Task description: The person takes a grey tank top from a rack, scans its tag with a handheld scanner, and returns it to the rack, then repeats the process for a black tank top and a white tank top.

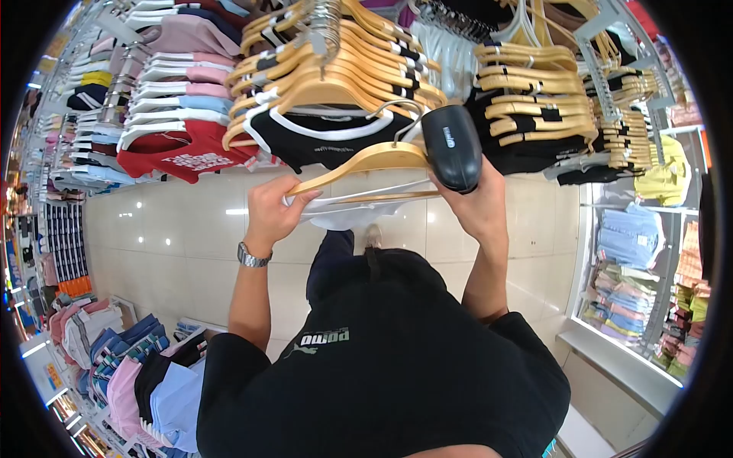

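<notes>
While my left hand (275,209) pinches a wooden hanger (379,157) — near a white garment (336,214) — my right hand (481,202) curls its fingers around a black handheld device (452,149).

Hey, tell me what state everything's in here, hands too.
Left hand: closed on the wooden hanger
Right hand: gripping the black handheld device
Wooden hanger: held at one end
Black handheld device: in hand
Watch: worn, left wrist
Red shirt: hung
White garment: partly hidden

The head camera looks down past the chest (374,343) (fisheye-wide).
</notes>
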The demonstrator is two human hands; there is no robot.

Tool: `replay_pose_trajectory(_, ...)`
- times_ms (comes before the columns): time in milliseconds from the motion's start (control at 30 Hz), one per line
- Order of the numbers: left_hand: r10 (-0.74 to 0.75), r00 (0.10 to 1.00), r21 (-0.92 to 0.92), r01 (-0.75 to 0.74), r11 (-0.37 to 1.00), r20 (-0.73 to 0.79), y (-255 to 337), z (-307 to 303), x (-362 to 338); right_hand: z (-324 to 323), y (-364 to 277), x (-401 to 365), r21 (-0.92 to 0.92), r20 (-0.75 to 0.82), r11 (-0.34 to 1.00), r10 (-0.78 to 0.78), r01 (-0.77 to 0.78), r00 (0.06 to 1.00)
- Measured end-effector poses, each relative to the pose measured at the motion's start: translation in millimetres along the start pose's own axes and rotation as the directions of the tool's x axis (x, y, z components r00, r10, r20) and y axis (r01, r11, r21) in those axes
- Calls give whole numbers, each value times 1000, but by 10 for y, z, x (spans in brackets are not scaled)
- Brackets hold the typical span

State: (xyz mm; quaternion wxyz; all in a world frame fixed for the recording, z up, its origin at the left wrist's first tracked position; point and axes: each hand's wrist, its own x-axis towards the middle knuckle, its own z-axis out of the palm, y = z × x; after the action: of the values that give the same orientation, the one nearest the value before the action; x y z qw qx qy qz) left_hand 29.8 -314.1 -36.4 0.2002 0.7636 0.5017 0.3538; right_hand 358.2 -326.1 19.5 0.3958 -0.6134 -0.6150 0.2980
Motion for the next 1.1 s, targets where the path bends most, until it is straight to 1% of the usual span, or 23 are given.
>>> replay_pose_trajectory(67,-23,1000,6,23,1000,9,-71,-145,43,59,-60,158,-39,3,998,-38,38,999)
replay_pose_trajectory(167,3,1000,-31,-2,1000,20,-275,-294,156,95,-148,365,-78,23,995,-61,62,998)
replay_pose_trajectory(267,-107,994,-83,109,991,26,-381,-415,271,73,-187,501,-157,32,986,-53,58,998)
replay_pose_trajectory(333,-111,993,-104,114,988,27,-474,-455,344,67,-206,568,-218,28,975,-32,37,999)
replay_pose_trajectory(400,-108,994,-119,110,987,24,-541,-482,413,72,-220,623,-239,24,971,-23,28,999)
replay_pose_trajectory(633,-174,979,-92,183,979,105,-592,-517,539,147,-188,667,-253,10,967,-42,43,999)
replay_pose_trajectory(733,-218,969,-137,233,963,118,-646,-443,493,186,-171,633,-279,23,960,-19,25,1000)
replay_pose_trajectory(833,-195,977,-125,206,971,90,-680,-400,469,225,-134,611,-250,33,968,12,-3,999)
replay_pose_trajectory(933,-227,969,-123,239,963,101,-633,-417,462,256,-99,589,-238,16,971,10,-6,1000)
replay_pose_trajectory(1033,-155,988,-84,156,984,13,-708,-361,434,266,-66,583,-229,5,973,-7,8,1000)
replay_pose_trajectory(1100,-109,991,-27,107,994,-81,-779,-300,416,272,-6,581,-234,4,972,-34,34,999)
